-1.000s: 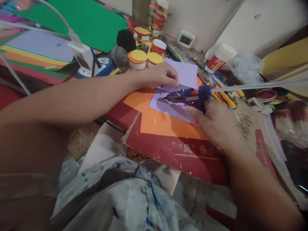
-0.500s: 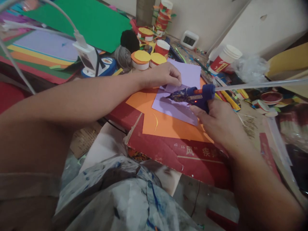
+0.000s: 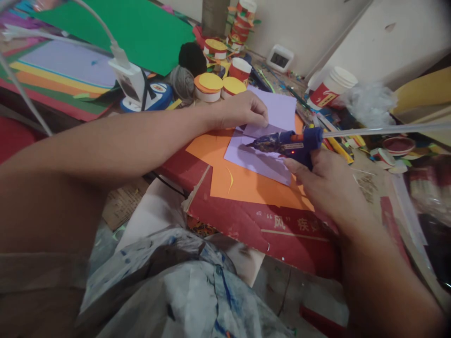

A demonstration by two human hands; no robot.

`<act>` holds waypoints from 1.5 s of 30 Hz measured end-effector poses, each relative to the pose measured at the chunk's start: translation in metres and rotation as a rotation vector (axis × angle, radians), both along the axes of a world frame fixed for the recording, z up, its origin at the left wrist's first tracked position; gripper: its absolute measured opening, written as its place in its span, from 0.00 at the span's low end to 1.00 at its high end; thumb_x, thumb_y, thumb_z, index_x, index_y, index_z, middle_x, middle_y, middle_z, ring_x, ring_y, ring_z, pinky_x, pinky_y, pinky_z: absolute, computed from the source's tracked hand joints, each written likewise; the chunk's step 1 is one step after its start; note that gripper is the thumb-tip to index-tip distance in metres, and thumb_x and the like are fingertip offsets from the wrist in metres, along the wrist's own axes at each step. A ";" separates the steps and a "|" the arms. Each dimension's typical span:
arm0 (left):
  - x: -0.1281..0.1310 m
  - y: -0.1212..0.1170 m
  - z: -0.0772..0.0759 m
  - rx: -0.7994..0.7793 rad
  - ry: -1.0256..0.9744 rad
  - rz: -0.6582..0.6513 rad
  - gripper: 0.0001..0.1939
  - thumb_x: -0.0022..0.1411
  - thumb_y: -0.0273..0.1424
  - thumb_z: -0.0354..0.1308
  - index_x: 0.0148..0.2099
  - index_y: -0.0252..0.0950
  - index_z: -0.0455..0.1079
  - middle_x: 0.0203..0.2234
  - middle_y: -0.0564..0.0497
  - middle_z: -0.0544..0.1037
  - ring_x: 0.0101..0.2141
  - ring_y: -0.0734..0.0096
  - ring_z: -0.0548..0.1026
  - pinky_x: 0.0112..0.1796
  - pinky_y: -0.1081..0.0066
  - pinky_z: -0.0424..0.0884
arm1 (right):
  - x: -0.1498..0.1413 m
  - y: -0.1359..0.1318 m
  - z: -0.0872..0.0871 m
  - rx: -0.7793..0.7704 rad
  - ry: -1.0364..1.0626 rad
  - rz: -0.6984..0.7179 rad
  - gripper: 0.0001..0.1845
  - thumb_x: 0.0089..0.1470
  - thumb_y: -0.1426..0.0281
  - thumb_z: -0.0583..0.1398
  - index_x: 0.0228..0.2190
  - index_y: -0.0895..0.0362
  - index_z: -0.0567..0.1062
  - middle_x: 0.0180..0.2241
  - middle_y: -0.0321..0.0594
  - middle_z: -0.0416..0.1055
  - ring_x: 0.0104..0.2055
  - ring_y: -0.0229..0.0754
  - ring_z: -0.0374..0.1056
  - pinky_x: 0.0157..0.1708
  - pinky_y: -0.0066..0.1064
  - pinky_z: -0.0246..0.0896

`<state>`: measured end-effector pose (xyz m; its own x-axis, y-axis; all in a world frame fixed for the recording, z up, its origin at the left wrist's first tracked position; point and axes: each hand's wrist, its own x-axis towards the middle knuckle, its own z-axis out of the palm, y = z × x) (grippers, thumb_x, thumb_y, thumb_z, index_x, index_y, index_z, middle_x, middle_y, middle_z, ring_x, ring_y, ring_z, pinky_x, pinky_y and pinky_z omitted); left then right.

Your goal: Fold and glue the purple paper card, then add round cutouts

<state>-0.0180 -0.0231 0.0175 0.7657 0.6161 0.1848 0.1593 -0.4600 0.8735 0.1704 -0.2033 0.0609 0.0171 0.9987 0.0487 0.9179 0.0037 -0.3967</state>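
1. Blue hot-glue gun with an orange patch and a lit red dot (image 3: 278, 142): held over lilac paper (image 3: 255, 162), nozzle pointing left. Cannot tell whether the tip touches.
2. Right hand (image 3: 324, 180): closed around the gun's handle, thumb to the near side. Long, clear glue stick (image 3: 384, 129) runs out of the gun's back end, off to the right.
3. Left hand (image 3: 244, 110): curled, thumb and fingertips drawn together, pinching a raised part of the lilac paper just beyond the gun. Cannot tell whether the lilac is one folded sheet or several.
4. Beneath the lilac: bright orange paper sheet (image 3: 252, 189), a thin yellow curved sliver (image 3: 230, 180) lying on it.
5. Under that, red cardboard with pale printed characters (image 3: 239, 220), at the near edge of the cluttered desk.
6. Beyond left wrist: round white-sided containers with yellow tops (image 3: 210, 83); grey yarn ball (image 3: 182, 84) and black yarn ball (image 3: 192, 58) beside them.
7. Further left: white plug adapter (image 3: 129, 84) on a blue base; large green sheet (image 3: 134, 35) behind.
8. Far side: small white digital clock (image 3: 280, 58). To its right, tilted red-and-white cups (image 3: 333, 89) near crumpled clear plastic (image 3: 371, 102).
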 end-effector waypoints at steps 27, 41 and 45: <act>-0.001 0.000 -0.001 0.005 0.029 0.030 0.02 0.54 0.25 0.66 0.30 0.34 0.80 0.23 0.52 0.76 0.28 0.73 0.70 0.33 0.68 0.61 | 0.024 -0.011 0.015 -0.035 -0.082 -0.099 0.12 0.55 0.58 0.58 0.24 0.49 0.64 0.24 0.41 0.69 0.28 0.47 0.62 0.30 0.37 0.54; -0.002 0.001 -0.002 -0.003 0.031 0.033 0.02 0.56 0.25 0.67 0.30 0.33 0.80 0.23 0.52 0.76 0.27 0.74 0.69 0.34 0.69 0.62 | 0.040 -0.013 0.028 -0.118 -0.250 -0.254 0.14 0.59 0.59 0.60 0.24 0.48 0.64 0.24 0.39 0.67 0.27 0.47 0.62 0.32 0.39 0.54; -0.002 0.000 -0.002 0.001 0.026 0.037 0.02 0.56 0.25 0.67 0.31 0.31 0.79 0.23 0.53 0.76 0.27 0.76 0.68 0.34 0.71 0.62 | 0.052 -0.012 0.020 -0.084 -0.318 -0.259 0.16 0.59 0.56 0.58 0.25 0.47 0.60 0.24 0.39 0.67 0.26 0.47 0.62 0.31 0.38 0.52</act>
